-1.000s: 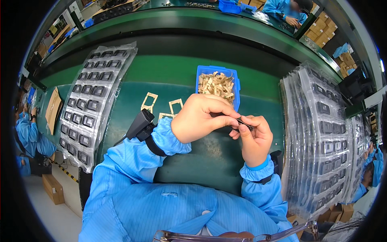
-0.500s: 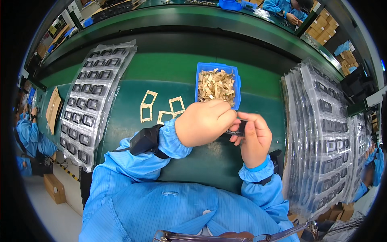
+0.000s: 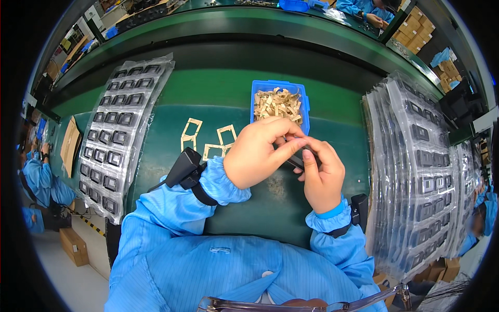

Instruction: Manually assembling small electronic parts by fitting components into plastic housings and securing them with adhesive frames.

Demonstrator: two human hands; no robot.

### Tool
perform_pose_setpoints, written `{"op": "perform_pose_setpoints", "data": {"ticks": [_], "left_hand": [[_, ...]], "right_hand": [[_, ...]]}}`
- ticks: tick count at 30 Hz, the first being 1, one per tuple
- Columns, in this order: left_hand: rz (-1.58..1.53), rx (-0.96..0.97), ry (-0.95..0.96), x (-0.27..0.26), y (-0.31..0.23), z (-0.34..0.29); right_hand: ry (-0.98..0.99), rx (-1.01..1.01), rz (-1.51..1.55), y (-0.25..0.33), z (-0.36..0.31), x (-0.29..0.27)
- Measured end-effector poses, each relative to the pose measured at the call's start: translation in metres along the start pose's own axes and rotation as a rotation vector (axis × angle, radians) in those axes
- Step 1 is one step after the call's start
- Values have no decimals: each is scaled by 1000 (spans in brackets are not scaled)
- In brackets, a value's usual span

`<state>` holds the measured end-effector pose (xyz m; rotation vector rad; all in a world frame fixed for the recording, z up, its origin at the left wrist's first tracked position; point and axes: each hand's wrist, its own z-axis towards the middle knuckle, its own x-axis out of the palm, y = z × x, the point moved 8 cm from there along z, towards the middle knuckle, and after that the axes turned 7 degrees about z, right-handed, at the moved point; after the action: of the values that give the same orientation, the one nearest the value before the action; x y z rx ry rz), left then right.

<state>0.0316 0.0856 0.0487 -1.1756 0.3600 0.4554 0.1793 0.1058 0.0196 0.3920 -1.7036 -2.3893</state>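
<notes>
A small black rectangular part (image 3: 296, 157) is held between my two hands, just in front of the blue bin (image 3: 307, 115). My right hand (image 3: 323, 179) is closed on it, thumb on the near side. My left hand (image 3: 260, 151) is closed in a pinch, thumb and fingertips meeting at the part's upper edge; whatever they grip there is hidden. Most of the part is covered by fingers. Crumpled beige strips (image 3: 277, 104) fill the bin. Left of it, several thin beige rectangular frames (image 3: 188, 138) lie on the green work surface (image 3: 171, 112).
A clear plastic tray (image 3: 117, 99) of black frame-shaped parts lies at the left. Many similar trays (image 3: 405, 171) stand stacked at the right. A brown cardboard piece (image 3: 70, 145) is at the far left. Other people in blue work at the left, right and far side.
My left hand has turned, its thumb now showing stretched toward the black part. My right hand has tilted the part, so less of its face shows.
</notes>
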Motion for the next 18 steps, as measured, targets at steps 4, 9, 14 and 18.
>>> {"op": "perform_pose_setpoints", "data": {"ticks": [4, 9, 14, 18], "left_hand": [[-186, -130, -32, -1, 9, -2], [-241, -8, -109, -3, 9, -1], [300, 292, -230, -14, -13, -3], [480, 424, -284, -20, -37, -6]], "right_hand": [[20, 337, 478, -28, -2, -6], [-39, 203, 474, -22, 1, -10], [94, 151, 563, -13, -4, 3], [132, 70, 519, -9, -3, 6]]}}
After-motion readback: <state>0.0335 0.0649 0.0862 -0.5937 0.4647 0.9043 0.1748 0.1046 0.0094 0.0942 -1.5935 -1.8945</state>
